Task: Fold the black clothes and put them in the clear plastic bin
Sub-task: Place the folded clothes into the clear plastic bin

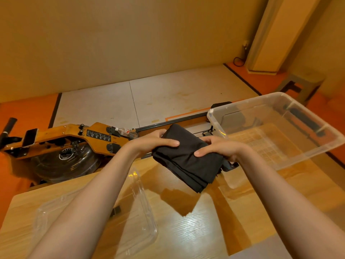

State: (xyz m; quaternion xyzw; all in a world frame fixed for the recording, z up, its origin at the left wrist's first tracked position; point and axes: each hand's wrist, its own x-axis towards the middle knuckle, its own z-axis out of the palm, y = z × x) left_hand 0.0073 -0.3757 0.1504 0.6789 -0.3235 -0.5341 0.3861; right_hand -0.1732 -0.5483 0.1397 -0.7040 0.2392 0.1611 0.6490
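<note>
Under the left forearm, a clear lid (143, 212) lies flat on the wooden table (196, 230), with nothing on it. The left hand (155, 144) grips the folded black garment (186, 161) at its left edge, thumb on top and fingers curled beneath. The garment hangs in the air between the two hands, above the table, and its loose layered end droops down below the thumbs. It looks soft, light and limp, so the folds would probably slide apart if it were held at one point. Holding it from both sides with fingers under the stack seems the safest way. The right hand (220, 149) pinches the right edge the same way, thumb pressed on top.

Just past the right fingers stands the clear plastic bin (276, 96). No clothes show inside it, and the dark shapes appear to be things behind, seen through its wall.
</note>
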